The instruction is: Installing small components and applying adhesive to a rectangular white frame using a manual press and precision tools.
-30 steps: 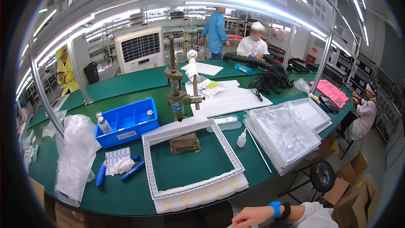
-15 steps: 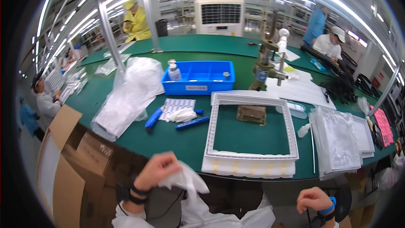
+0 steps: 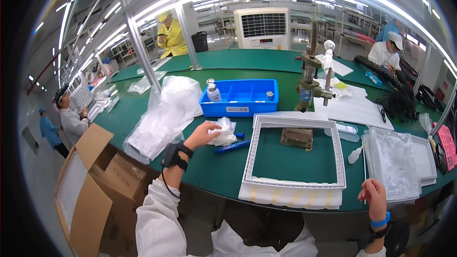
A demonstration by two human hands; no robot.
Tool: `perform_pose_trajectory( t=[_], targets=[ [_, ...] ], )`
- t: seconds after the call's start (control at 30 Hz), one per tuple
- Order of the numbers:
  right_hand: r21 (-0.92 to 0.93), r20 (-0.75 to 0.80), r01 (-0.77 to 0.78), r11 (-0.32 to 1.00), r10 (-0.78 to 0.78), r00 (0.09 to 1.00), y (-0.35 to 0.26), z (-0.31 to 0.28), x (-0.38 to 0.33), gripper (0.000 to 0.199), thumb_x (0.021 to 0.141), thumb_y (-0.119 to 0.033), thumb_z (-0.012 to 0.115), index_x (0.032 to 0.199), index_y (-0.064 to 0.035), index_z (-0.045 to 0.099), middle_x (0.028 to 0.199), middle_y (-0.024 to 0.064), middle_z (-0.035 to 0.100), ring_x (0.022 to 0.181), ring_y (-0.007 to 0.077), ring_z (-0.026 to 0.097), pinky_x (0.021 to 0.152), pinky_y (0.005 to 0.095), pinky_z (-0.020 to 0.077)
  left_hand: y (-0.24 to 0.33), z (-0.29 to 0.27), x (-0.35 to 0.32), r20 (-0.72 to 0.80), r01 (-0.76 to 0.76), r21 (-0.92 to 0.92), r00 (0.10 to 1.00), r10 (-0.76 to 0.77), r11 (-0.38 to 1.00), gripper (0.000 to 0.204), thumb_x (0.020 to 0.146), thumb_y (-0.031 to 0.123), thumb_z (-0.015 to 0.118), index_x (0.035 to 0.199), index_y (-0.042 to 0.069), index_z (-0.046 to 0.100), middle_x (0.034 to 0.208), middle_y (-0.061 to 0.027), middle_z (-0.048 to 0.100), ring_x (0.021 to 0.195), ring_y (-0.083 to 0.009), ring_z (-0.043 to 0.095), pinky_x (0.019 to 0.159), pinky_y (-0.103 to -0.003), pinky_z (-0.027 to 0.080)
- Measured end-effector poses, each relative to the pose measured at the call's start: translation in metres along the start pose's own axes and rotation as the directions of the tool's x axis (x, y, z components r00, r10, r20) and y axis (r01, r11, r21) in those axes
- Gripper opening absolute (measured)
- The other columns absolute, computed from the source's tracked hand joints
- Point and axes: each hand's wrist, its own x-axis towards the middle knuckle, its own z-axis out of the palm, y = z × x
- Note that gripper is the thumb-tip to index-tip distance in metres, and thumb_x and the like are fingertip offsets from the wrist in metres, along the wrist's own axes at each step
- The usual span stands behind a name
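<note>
1. Our left hand (image 3: 203, 133) reaches out over the green bench (image 3: 209, 171) and lies on a crumpled white cloth (image 3: 223, 132) — the fingers curl onto its near-left edge, so the grip is closing on the cloth, though we cannot tell how firmly.
2. The cloth sits left of centre on the bench, just near of a blue tray (image 3: 240, 97) and touching a blue pen (image 3: 232, 147) that lies at its near-right side.
3. Our right hand (image 3: 372, 195) rests at the near edge of the bench, well apart from the cloth; its fingers are curled in a loose fist with nothing in them that we can see.
4. Between the two hands lies a white rectangular frame (image 3: 293, 154), flat on the bench, with a small brownish block (image 3: 296, 138) inside its far part.
5. Left of the cloth is a heap of clear plastic bags (image 3: 164, 114); right of the frame is a stack of clear sleeves (image 3: 392, 164).
6. Behind the frame stands a small hand press (image 3: 310, 81) — upright, to the right of the blue tray.
7. An open cardboard box (image 3: 93, 181) stands on the floor at the near left.
</note>
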Motion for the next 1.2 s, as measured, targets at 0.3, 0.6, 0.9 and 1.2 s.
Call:
perform_pose_trajectory(
  t=[0.3,0.6,0.9,1.2],
  targets=[
    [-0.598,0.016,0.146,0.788,-0.171,0.985,0.0,0.048,0.118,0.04,0.094,-0.027,0.065,0.125,-0.0044,0.054,0.084,0.0122,0.069,0.069,0.0214,0.068,0.065,0.0321,0.051,0.013,-0.002,0.014,-0.199,0.012,0.573,0.972,0.125,0.82,0.05,0.075,0.01,0.067,0.125,0.007,0.06,0.117,-0.0173,0.063,0.109,-0.0363,0.06,0.094,-0.042,0.049],
    [-0.464,0.212,0.135,0.876,-0.038,0.976,0.036,0.052,0.17,0.064,0.093,-0.031,0.065,0.145,-0.005,0.038,0.071,0.012,0.068,0.064,0.0215,0.067,0.06,0.0337,0.0498,0.165,0.126,0.143,0.157,-0.447,0.167,0.892,0.424,0.879,0.068,0.076,0.036,0.078,0.125,-0.005,0.056,0.129,-0.0249,0.056,0.125,-0.0382,0.05,0.106,-0.042,0.041],
    [-0.352,0.164,0.101,0.931,-0.045,0.985,0.021,0.057,0.154,0.064,0.092,-0.013,0.061,0.148,-0.0011,0.033,0.062,0.0097,0.061,0.053,0.0165,0.057,0.052,0.0311,0.0424,0.177,0.144,0.176,0.45,-0.353,0.033,0.841,0.301,0.935,0.08,0.071,0.032,0.081,0.137,0.003,0.048,0.133,-0.0219,0.053,0.126,-0.0388,0.049,0.106,-0.041,0.041],
    [-0.475,0.184,0.165,0.864,-0.086,0.979,0.031,0.057,0.151,0.07,0.091,-0.011,0.055,0.153,-0.0053,0.025,0.066,0.0175,0.059,0.056,0.0307,0.059,0.056,0.0382,0.0456,0.166,0.144,0.157,0.36,-0.453,0.108,0.848,0.39,0.885,0.077,0.067,0.039,0.083,0.125,-0.004,0.056,0.122,-0.0213,0.059,0.116,-0.0373,0.053,0.1,-0.041,0.045]
  ],
)
